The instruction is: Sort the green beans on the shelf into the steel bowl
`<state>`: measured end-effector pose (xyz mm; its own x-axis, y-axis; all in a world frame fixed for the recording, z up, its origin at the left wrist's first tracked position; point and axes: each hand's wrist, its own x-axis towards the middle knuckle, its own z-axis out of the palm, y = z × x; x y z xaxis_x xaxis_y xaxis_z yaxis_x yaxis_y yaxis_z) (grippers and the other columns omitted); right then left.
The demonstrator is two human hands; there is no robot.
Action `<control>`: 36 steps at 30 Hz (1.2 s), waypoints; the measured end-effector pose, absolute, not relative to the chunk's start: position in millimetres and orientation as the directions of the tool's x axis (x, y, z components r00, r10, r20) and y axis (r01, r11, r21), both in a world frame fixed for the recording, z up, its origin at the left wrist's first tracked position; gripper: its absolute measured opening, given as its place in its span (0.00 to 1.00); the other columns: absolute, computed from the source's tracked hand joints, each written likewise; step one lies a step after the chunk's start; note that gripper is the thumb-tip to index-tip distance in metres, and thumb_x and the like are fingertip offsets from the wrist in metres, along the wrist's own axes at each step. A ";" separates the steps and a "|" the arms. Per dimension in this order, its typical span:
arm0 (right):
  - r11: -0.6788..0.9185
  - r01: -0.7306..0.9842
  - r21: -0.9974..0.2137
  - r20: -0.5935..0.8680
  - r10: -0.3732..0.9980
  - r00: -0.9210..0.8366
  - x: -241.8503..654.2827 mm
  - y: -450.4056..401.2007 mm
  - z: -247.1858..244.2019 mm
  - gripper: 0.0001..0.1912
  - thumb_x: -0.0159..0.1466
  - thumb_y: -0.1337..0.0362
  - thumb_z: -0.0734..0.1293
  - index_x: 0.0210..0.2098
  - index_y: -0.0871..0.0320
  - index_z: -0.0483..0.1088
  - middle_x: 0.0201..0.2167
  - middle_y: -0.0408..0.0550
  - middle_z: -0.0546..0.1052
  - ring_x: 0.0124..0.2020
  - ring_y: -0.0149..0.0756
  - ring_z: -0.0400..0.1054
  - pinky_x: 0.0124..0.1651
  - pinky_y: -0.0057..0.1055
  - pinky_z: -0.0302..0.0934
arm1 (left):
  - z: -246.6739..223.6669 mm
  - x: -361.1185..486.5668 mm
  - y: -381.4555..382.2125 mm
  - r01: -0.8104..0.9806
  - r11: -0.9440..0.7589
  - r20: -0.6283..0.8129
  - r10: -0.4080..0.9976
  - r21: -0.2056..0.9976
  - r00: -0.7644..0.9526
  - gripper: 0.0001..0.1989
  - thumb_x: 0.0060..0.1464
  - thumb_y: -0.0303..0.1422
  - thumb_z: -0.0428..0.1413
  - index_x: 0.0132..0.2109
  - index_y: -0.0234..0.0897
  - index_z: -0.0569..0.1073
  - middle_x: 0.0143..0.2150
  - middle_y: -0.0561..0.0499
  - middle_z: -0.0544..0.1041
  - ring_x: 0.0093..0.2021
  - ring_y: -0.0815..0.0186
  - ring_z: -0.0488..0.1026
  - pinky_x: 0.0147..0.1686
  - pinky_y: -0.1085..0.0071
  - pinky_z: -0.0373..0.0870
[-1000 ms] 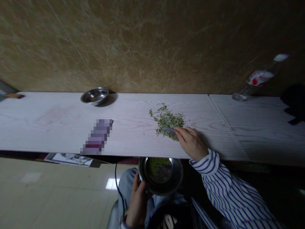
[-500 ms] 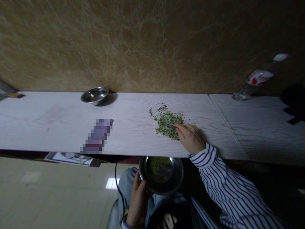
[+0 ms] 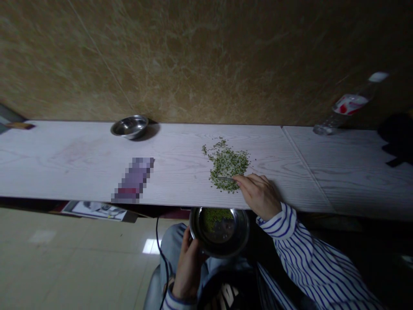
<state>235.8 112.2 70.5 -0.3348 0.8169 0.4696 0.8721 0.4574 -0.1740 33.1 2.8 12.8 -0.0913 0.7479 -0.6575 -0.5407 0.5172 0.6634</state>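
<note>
Small green beans [image 3: 229, 162], which look like mung beans, lie scattered on the pale wooden table. My right hand [image 3: 260, 193] pinches a slim grey metal utensil [image 3: 225, 178] whose tip lies among the near part of the beans; its exact kind is too small to tell. Below the table's front edge, my left hand [image 3: 188, 265] grips the left rim of a steel bowl [image 3: 240, 245] held over my lap. More green beans cover the far side of the bowl's bottom.
A smaller steel bowl [image 3: 129, 128] stands near the wall at the left. In front of it lies a pixelated purple item [image 3: 134, 178]. A plastic bottle [image 3: 350, 104] and a dark object [image 3: 396, 137] stand at the right. A cable [image 3: 157, 239] hangs below the table.
My right hand has drawn the metal utensil nearer to the table's front edge through the beans. My left hand still holds the bowl in about the same place. The view has shifted slightly.
</note>
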 end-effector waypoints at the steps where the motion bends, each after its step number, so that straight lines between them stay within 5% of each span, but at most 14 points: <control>1: 0.463 0.868 -0.178 0.468 0.816 -0.339 235.7 110.0 70.5 0.12 0.64 0.69 0.60 0.45 0.56 0.71 0.31 0.47 0.78 0.35 0.34 0.68 0.38 0.32 0.52 | 12.4 33.1 2.9 -0.539 0.520 -0.660 0.746 0.662 -0.090 0.28 0.44 0.34 0.57 0.55 0.44 0.64 0.44 0.48 0.74 0.38 0.66 0.71 0.32 0.72 0.66; 14: 0.519 0.827 -0.219 0.497 0.788 -0.363 237.5 89.1 76.1 0.11 0.64 0.71 0.61 0.44 0.57 0.70 0.33 0.47 0.78 0.37 0.34 0.69 0.39 0.32 0.54 | 12.7 33.2 0.4 -0.536 0.517 -0.647 0.759 0.667 -0.073 0.27 0.46 0.33 0.56 0.55 0.45 0.62 0.49 0.48 0.71 0.40 0.66 0.70 0.30 0.74 0.65; 36: 0.395 0.892 -0.221 0.504 0.829 -0.242 259.1 61.5 64.6 0.12 0.65 0.69 0.58 0.45 0.58 0.71 0.33 0.49 0.78 0.35 0.35 0.70 0.38 0.33 0.56 | 14.6 38.1 -1.6 -0.527 0.538 -0.656 0.753 0.657 -0.049 0.27 0.45 0.34 0.56 0.54 0.45 0.63 0.48 0.49 0.73 0.42 0.64 0.70 0.31 0.73 0.65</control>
<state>259.1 61.5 64.6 -0.2424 0.8292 0.5037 0.8917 0.3950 -0.2211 38.1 -1.6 14.6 -0.0488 0.7533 -0.6559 -0.5273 0.5382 0.6574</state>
